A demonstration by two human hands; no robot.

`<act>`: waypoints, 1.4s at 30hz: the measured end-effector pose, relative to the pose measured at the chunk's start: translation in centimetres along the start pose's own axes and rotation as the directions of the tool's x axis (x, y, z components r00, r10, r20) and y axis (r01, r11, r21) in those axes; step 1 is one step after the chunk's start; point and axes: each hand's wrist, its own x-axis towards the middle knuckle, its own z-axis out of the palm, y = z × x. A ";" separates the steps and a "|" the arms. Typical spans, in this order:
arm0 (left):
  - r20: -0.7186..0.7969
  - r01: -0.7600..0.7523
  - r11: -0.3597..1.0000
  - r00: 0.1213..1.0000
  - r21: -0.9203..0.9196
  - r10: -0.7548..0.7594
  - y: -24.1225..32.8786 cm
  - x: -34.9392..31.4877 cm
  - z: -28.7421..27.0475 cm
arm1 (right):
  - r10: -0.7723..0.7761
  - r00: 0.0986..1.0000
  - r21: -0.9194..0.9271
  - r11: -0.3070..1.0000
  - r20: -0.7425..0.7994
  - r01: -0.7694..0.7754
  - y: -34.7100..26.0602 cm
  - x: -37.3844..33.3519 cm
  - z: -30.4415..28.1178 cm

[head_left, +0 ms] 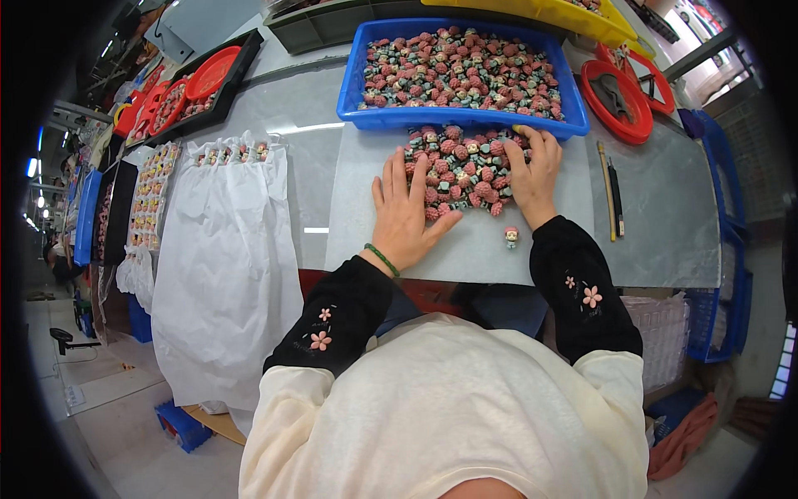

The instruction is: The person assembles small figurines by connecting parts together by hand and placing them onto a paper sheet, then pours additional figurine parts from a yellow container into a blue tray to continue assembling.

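A heap of small figurines [470, 176] with bumpy pink heads and pale green bodies lies on a white sheet [366, 218] in front of me. My left hand [405, 211] rests against the heap's left side, its fingers stretched out and spread. At the heap's right side is my right hand [534, 173], fingers apart and bent a little, touching the figurines near the blue tray's rim. One single figurine [511, 237] stands apart, nearer to me, with its face showing. Just beyond the heap, a blue tray [465, 119] is filled with many more such figurines.
On the right lie two thin brush-like tools [613, 195] and a red round dish [638, 116] holding a dark tool. White tissue paper [229, 274] hangs over figurines on the left. A black tray [243, 71] with red dishes stands at the back left, a yellow tray [573, 21] behind the blue one.
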 end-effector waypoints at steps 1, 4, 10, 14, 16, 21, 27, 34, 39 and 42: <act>-0.011 0.023 0.999 1.000 0.031 -0.022 0.0 0.1 0.2 | 0.040 0.999 0.043 0.998 0.007 -0.040 0.0 0.0 -0.1; -0.065 0.013 0.998 0.998 -0.064 -0.018 -0.4 -0.3 -0.5 | -0.036 0.997 -0.031 0.999 -0.070 0.034 -0.7 -0.5 -1.8; -0.241 0.040 0.908 0.959 -0.416 -0.153 -0.5 -1.3 -1.7 | -0.013 0.991 0.073 0.997 0.133 0.004 -2.4 -5.0 -7.5; -0.356 -0.081 0.901 0.931 -0.427 -0.086 1.3 -1.1 -2.2 | -0.093 0.971 -0.007 0.995 0.218 0.097 -4.0 -7.9 -7.7; -0.283 -0.065 0.844 0.953 -0.532 -0.106 2.2 -1.3 -2.1 | -0.092 0.969 -0.025 0.995 0.231 0.100 -4.2 -8.5 -6.9; 0.037 0.145 0.614 0.982 -0.776 -0.185 3.7 -1.5 -1.9 | 0.118 0.963 0.330 0.923 0.242 -0.196 -7.2 -8.6 -5.3; 0.280 0.339 0.181 0.916 -0.923 -0.287 2.0 -2.4 -2.3 | 0.098 0.949 0.647 0.710 0.299 -0.277 -10.1 -9.2 -3.1; 0.281 0.299 0.034 0.924 -0.954 -0.259 1.3 -3.4 -3.0 | 0.068 0.950 0.699 0.662 0.306 -0.273 -9.3 -10.1 -2.2; 0.326 0.306 -0.123 0.920 -0.944 -0.216 1.0 -3.4 -2.5 | -0.038 0.989 0.683 0.726 0.145 -0.073 -9.0 -10.2 -1.7; 0.354 0.314 -0.204 0.912 -0.927 -0.204 1.1 -3.4 -2.4 | -0.030 0.992 0.674 0.736 0.124 -0.062 -9.1 -10.4 -1.6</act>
